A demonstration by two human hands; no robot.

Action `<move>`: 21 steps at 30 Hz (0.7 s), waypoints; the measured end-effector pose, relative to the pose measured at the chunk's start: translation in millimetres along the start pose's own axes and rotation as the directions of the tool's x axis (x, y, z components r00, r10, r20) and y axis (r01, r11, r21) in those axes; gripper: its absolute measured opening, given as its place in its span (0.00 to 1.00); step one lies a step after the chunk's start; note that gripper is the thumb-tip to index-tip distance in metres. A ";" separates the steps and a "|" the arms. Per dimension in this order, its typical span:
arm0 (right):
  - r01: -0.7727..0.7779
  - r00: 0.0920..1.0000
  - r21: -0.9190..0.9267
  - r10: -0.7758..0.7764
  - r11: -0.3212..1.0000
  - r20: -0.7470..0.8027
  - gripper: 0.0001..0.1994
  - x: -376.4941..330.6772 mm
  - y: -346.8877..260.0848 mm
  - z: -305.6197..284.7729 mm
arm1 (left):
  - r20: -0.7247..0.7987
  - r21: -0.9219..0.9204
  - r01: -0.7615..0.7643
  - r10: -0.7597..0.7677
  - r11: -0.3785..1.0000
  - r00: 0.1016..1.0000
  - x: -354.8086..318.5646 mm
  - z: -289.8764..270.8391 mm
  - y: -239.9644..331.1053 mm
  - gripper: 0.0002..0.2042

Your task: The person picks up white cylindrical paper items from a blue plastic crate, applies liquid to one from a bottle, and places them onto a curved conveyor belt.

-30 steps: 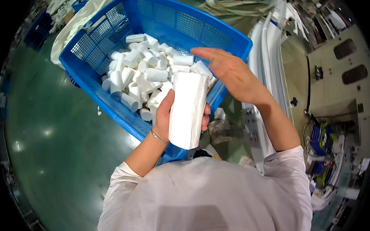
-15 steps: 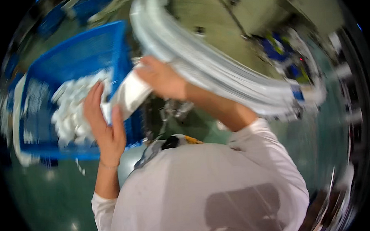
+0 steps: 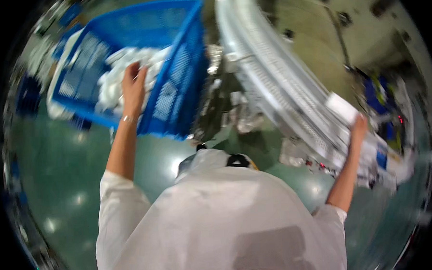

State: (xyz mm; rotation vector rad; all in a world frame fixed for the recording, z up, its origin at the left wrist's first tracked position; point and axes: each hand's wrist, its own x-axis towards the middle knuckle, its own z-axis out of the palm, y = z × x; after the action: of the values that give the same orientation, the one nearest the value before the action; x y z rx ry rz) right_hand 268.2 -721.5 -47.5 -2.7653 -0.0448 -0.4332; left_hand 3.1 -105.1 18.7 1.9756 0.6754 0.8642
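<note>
My left hand [image 3: 134, 85] is over the blue basket [image 3: 184, 83], by a heap of smooth white pieces [image 3: 111, 86] whose kind is too blurred to tell. Its fingers are partly curled, with a gap to the thumb, and nothing shows in them. Out to the right, my right hand [image 3: 359, 128] grips one end of a flat white packet [image 3: 341, 108]. That packet is held over the far end of a long curved conveyor [image 3: 284, 86] with pale metal rails.
Clear plastic bags [image 3: 248, 119] hang or lie between basket and conveyor. Another crumpled clear bag [image 3: 291, 152] is under the conveyor's near side. Blue and yellow-green items [image 3: 380, 96] are beyond the conveyor at the right. The floor [image 3: 74, 189] is green and shiny.
My hands have moved apart. The right one has swung far right with the white packet to the conveyor, and the left has left the packet for the basket's heap. The view has shifted.
</note>
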 end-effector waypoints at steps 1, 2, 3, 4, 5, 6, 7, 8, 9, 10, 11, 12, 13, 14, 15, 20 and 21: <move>-0.147 0.986 0.340 0.166 0.929 -0.026 0.23 -2.0 10.6 3.3 | -0.026 0.085 0.007 -0.004 0.996 1.000 10.5 -9.2 -4.6 0.20; -0.276 0.961 0.526 0.233 0.805 0.147 0.23 -17.0 -31.9 -0.1 | -0.040 0.068 0.033 -0.030 0.997 0.999 20.0 -26.5 -29.1 0.20; -0.274 0.959 0.501 0.197 0.821 0.203 0.22 -20.3 -30.9 8.7 | -0.038 0.107 0.068 -0.064 0.992 0.997 31.3 -37.9 -39.4 0.20; -0.193 0.934 0.328 0.070 0.925 0.350 0.21 -16.4 -18.3 19.5 | -0.013 0.129 0.108 -0.107 0.986 0.994 40.4 -43.6 -50.0 0.20; -0.193 0.925 0.298 0.071 0.935 0.374 0.22 -17.8 -20.7 30.5 | 0.013 0.148 0.151 -0.155 0.977 0.988 51.6 -49.8 -63.6 0.20; -0.191 0.916 0.265 0.075 0.945 0.394 0.22 -17.6 -24.4 38.5 | 0.088 0.254 0.129 -0.156 0.959 0.984 65.4 -52.6 -85.1 0.21; -0.132 0.968 0.116 0.103 0.984 0.229 0.23 -24.3 -34.4 42.3 | 0.171 0.356 0.096 -0.166 0.930 0.971 77.0 -53.8 -103.6 0.21; -0.092 0.994 -0.046 0.094 0.995 0.055 0.25 -30.2 -44.3 43.8 | 0.223 0.388 0.156 -0.257 0.909 0.940 79.9 -47.8 -109.4 0.20; -0.127 0.990 0.013 0.126 0.992 0.070 0.25 -29.7 -47.7 38.4 | 0.290 0.501 0.107 -0.283 0.859 0.914 90.1 -43.1 -133.5 0.21; -0.171 0.982 0.065 0.165 0.983 0.089 0.26 -30.1 -50.7 31.5 | 0.376 0.570 0.039 -0.303 0.821 0.875 98.2 -37.2 -157.6 0.22; -0.190 0.980 0.104 0.182 0.976 0.082 0.26 -34.3 -57.2 29.7 | 0.452 0.600 -0.033 -0.305 0.799 0.838 104.9 -29.7 -182.6 0.22; -0.205 0.978 0.134 0.197 0.970 0.069 0.25 -37.8 -62.3 25.8 | 0.522 0.652 -0.056 -0.395 0.756 0.756 110.3 -17.2 -204.0 0.24; -0.223 0.971 0.112 0.212 0.968 0.108 0.24 -36.9 -57.1 23.6 | 0.572 0.680 -0.071 -0.467 0.730 0.674 113.3 -5.2 -229.9 0.25; -0.246 0.962 0.084 0.233 0.966 0.142 0.24 -36.1 -46.2 21.1 | 0.588 0.711 -0.087 -0.522 0.698 0.618 112.4 9.9 -238.6 0.28; -0.259 0.953 0.055 0.246 0.964 0.178 0.24 -32.4 -38.7 18.1 | 0.633 0.709 -0.146 -0.532 0.690 0.561 107.8 26.2 -273.0 0.31; -0.325 0.936 0.020 0.318 0.946 0.151 0.20 -41.7 -25.6 4.3 | 0.630 0.597 -0.039 -0.438 0.802 0.642 78.8 116.3 -322.0 0.38; -0.346 0.928 0.018 0.339 0.938 0.158 0.20 -39.4 -24.4 4.5 | 0.638 0.590 -0.102 -0.385 0.801 0.667 75.8 125.8 -318.1 0.38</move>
State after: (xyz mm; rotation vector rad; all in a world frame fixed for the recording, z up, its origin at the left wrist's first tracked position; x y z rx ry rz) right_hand 229.9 -696.1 -55.5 -2.6789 0.3822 -0.1260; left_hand 105.5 44.1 -281.3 2.5058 0.6286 -0.3670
